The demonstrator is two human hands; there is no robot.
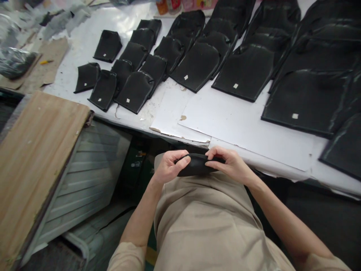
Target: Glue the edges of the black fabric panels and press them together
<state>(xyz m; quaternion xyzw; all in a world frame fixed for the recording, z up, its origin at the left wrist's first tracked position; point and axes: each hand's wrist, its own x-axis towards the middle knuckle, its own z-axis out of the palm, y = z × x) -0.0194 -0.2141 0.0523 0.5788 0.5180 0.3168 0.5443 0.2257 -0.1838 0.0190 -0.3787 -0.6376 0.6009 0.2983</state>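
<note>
Close to my body, just off the table's front edge, I hold a black leather-like piece [197,165] by its upper edge. My left hand [172,165] pinches its left end between thumb and fingers. At the right end, my right hand [224,161] grips the same edge with thumb and forefinger. The lower part of the piece falls against my beige clothing, and its full shape is hidden. Beyond my hands, rows of similar black pieces [243,71] in graded sizes overlap on the table, several with a small pale square sticker near one edge.
White sheets [254,124] with worn edges cover the table. At left are a wooden board [42,135] on a pale slatted cabinet [81,169], brown cardboard [53,56], a yellow tool [46,62] and a plastic-wrapped bundle [17,62]. Colourful containers [175,5] stand at the back.
</note>
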